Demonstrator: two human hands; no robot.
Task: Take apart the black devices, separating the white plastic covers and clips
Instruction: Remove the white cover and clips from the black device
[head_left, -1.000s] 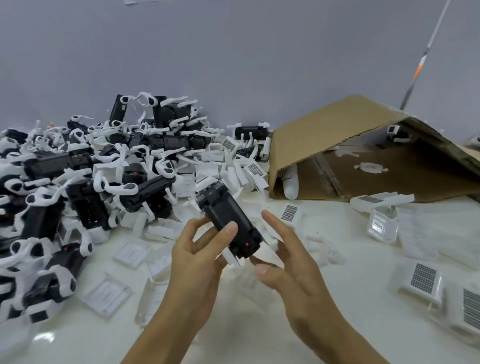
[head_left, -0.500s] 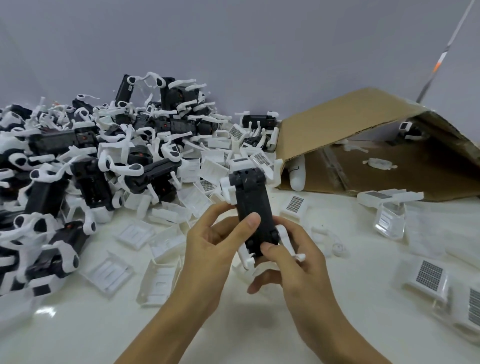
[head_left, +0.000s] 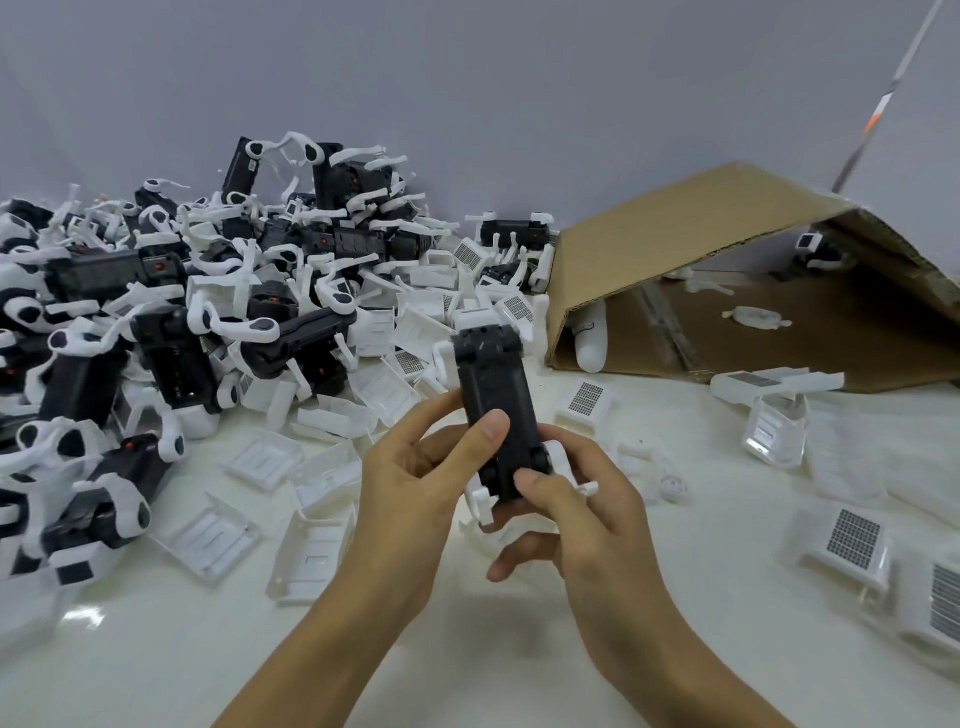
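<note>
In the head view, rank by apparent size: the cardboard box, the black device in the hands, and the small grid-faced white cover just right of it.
1. cardboard box, largest by far.
2. black device, held by left hand and right hand; nearness inflates it.
3. grid-faced white cover, smallest.

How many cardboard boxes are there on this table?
1. A single cardboard box lies tipped on its side at the back right, its open mouth facing the hands. None other shows, though the pile could hide one.

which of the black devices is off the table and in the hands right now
The black device at centre, held upright between the left hand and right hand. All the others lie in the pile on the left.
</note>
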